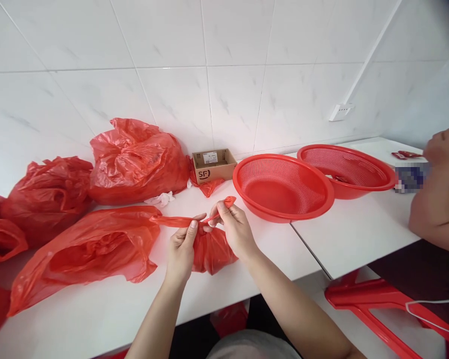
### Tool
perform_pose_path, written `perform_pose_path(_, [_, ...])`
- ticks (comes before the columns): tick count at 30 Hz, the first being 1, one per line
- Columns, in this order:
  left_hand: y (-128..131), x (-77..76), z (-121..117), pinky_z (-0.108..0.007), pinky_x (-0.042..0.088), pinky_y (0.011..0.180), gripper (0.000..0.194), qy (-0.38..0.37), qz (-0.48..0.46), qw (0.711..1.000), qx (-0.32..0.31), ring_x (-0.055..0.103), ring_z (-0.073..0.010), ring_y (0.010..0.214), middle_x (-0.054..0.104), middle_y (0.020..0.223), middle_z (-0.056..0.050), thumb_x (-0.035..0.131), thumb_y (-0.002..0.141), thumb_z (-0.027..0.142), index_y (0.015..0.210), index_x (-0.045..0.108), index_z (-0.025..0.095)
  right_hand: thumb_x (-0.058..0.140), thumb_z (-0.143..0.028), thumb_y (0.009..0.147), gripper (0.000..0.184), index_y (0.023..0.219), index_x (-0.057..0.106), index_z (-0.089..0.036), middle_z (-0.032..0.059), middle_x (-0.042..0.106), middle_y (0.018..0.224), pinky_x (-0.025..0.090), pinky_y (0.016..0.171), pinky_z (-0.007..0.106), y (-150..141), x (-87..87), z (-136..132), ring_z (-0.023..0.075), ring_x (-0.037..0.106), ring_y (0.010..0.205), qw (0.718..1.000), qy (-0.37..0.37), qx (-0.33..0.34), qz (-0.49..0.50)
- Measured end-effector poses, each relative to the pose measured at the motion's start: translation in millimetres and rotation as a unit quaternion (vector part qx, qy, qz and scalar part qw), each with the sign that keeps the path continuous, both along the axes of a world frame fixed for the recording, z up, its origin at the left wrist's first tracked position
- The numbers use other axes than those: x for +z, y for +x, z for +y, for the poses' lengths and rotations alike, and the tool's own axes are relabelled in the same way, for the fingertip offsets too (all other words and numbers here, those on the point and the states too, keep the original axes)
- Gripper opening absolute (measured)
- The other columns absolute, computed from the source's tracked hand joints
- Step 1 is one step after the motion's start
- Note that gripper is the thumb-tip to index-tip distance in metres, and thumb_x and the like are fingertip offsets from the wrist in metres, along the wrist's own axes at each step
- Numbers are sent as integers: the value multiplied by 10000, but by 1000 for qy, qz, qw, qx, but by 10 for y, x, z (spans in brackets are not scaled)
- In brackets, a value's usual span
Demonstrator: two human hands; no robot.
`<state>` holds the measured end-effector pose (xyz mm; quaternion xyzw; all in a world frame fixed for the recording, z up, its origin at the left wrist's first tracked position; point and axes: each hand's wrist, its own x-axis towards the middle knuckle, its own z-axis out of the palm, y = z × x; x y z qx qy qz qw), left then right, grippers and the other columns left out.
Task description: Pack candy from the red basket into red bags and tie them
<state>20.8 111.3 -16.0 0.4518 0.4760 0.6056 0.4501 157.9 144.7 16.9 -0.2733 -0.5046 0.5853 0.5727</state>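
A small filled red plastic bag [214,253] rests on the white table in front of me, its top twisted into two strips. My left hand [183,247] pinches the neck of this bag and one long strip that stretches left. With fingers closed, my right hand [232,227] grips the other, shorter strip just above the neck. Left of my hands lies a large, loose red plastic bag [97,249] with its mouth open toward me. The left strip's end overlaps this bag's edge. What the small bag contains is hidden.
Full red bags [138,164] stand along the wall at the left. A cardboard box [214,167] sits behind my hands. Two red plastic baskets [284,212] are on the right, the rear one holding small items. Another person's arm [439,189] is at the far right, above a red stool [366,296].
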Motion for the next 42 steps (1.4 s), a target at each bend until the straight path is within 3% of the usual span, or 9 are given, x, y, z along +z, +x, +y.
perform_pose_path(6, [-46,139,-42,-332,514,872,153,42,-1,999,-14,669,-216,918,737,859,-49,783,746,336,831,762,210,504,-500,955,350,800,602,-202,37,617,811,508,719,323,90,-38,-204,152,600,706,1000,12,4,6])
perform_pose_path(10, [-76,206,-41,-272,533,740,129,70,17,996,-43,645,-165,812,663,820,-14,835,673,243,738,725,227,519,-499,942,305,831,546,-216,12,589,825,510,658,308,157,-113,-201,137,587,664,1000,-6,15,-2])
perform_pose_path(14, [-140,195,-27,-243,527,693,106,86,37,994,-65,619,-136,788,616,854,-13,813,700,215,742,717,232,588,-429,912,207,968,513,-245,-51,533,712,473,621,294,280,-98,-168,120,535,589,989,6,3,-150])
perform_pose_path(18, [-187,213,-44,-246,530,708,155,83,76,988,-104,611,-140,801,601,850,-19,830,658,151,742,717,216,636,-255,863,212,1074,611,-260,10,645,959,467,823,335,360,-26,-128,163,600,890,950,121,-39,-286])
perform_pose_path(24, [-141,287,-83,-268,544,565,154,91,123,979,-132,634,-151,691,639,848,-24,787,711,176,781,651,198,572,-189,850,81,890,639,-209,4,673,913,483,825,309,336,-35,-147,151,622,874,958,88,85,-258])
perform_pose_path(29, [-45,89,-47,-265,547,685,245,166,156,974,-19,653,-153,805,663,885,1,751,745,145,844,545,231,595,-163,809,38,823,597,-199,-5,644,827,484,773,299,264,-131,-275,145,599,783,959,107,-8,-262])
perform_pose_path(33, [41,-26,-57,-282,539,759,222,217,184,958,35,659,-156,871,668,964,-8,669,832,180,1022,583,257,605,-249,874,64,874,642,-197,2,656,834,483,764,283,310,-179,-249,137,610,788,981,39,79,-170])
perform_pose_path(37, [59,73,-76,-283,524,741,237,248,251,936,14,653,-162,848,672,959,-18,640,849,167,1068,642,259,640,-350,886,172,965,660,-199,-1,651,813,478,720,273,382,-195,-164,131,607,759,989,-19,125,-75])
perform_pose_path(42, [-34,249,-65,-274,510,789,237,274,341,899,-31,646,-159,887,658,947,-25,656,830,100,994,718,260,612,-276,908,106,897,679,-195,9,678,839,459,696,265,463,-106,-174,134,608,770,976,75,74,-188])
